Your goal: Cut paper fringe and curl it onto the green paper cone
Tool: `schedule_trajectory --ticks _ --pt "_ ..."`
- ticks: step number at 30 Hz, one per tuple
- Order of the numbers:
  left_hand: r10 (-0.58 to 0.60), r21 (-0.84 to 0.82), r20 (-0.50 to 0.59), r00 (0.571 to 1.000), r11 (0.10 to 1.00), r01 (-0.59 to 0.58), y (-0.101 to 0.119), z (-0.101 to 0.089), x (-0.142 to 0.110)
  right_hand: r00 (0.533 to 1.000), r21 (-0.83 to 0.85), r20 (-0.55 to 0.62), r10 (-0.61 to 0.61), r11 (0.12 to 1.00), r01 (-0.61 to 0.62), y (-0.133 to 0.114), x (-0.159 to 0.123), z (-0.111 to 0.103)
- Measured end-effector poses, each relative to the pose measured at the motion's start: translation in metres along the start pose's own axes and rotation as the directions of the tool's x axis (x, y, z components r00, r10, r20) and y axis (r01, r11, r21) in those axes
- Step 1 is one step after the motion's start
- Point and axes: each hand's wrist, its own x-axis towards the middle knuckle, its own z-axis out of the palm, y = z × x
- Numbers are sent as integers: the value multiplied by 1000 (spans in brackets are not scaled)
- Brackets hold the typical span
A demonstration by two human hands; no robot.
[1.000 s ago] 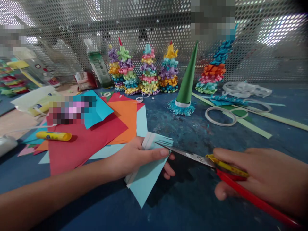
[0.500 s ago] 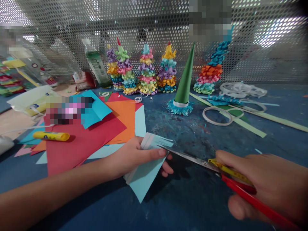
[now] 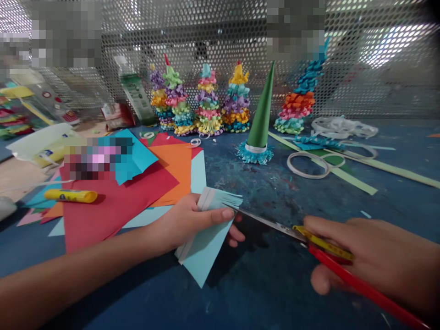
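Since the earlier frame, the light-blue paper sheet [image 3: 202,243] has risen slightly in view, and the whole scene has slid a little to the left. The sheet's long axis slants from its fringed end, at upper right, down to a sharp corner pointing toward the viewer, and it is held above the blue work table [image 3: 275,284]. The left hand [image 3: 185,220] pinches it near the fringe, thumb on top and fingers curled beneath. The steel blades of the scissors [image 3: 264,220] angle up and left, their tips just at the fringe; they look nearly closed, though the exact gap cannot be told. The right hand [image 3: 374,252] is closed around the yellow-and-red handle. Farther left lie a red paper sheet [image 3: 113,206] and a yellow glue stick [image 3: 70,196]. Ahead stand a green paper cone [image 3: 261,114] and curled-paper trees [image 3: 209,101] before a perforated metal screen [image 3: 220,46].
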Motion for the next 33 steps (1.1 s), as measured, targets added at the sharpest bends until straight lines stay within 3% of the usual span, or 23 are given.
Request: schedule_trajectory --ticks 6,23,28,33 --pt "-29 -13 -4 1000 1000 28 2 2 -2 997 -40 -21 -76 996 75 3 1 -5" --pt "-65 32 -18 998 997 66 5 4 -3 993 6 -37 -112 994 112 -6 3 -1" --pt "-76 25 -34 997 997 77 5 5 -3 994 -15 -58 -93 996 93 7 0 1" --pt "24 34 -84 996 999 -21 3 4 -2 982 0 -121 -148 989 149 26 -3 5"
